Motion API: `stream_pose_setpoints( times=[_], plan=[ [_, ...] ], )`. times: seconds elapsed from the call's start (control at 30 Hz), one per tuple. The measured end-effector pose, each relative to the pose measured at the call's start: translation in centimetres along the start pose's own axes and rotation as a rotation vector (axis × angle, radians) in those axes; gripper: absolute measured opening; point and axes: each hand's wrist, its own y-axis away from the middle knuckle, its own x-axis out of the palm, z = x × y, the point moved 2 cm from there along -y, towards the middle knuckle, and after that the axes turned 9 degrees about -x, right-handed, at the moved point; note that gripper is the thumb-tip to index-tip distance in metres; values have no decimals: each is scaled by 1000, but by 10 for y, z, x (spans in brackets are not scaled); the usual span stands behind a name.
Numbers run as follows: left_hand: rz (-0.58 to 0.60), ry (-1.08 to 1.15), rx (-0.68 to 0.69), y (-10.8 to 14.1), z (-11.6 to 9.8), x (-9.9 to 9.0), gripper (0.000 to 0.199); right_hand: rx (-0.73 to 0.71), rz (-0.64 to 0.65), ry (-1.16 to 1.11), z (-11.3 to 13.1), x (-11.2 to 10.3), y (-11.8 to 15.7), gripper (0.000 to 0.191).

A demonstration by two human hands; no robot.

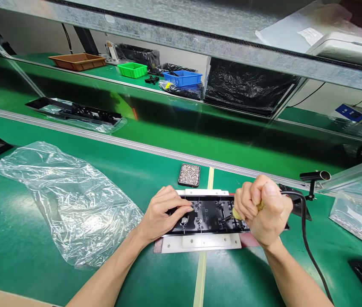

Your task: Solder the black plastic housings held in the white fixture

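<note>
A long black plastic housing [211, 216] with ribs and small posts lies in a white fixture [196, 244] on the bench. My right hand [262, 209] is wrapped in a fist round the yellow handle of a soldering iron [236, 214]. Its metal tip slants down to the left into the housing, and a black cable leaves the fist's far side. Over the housing's left part rests my left hand [164, 213], thumb and index finger brought together in a pinch. Whatever lies between those fingertips is too small to make out.
A black tray of small metal parts [189, 175] sits behind the fixture. A clear plastic bag [81, 200] lies to the left. At right are a tubular metal holder [315, 176] and another bag [360, 213]. Another black housing [75, 113] lies beyond the metal rail.
</note>
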Motion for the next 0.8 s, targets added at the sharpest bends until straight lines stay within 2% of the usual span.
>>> stream_pose_setpoints(
  times=[0.8],
  plan=[
    [-3, -7, 17, 1, 3, 0, 7, -5, 40, 4, -5, -1, -1, 44]
  ],
)
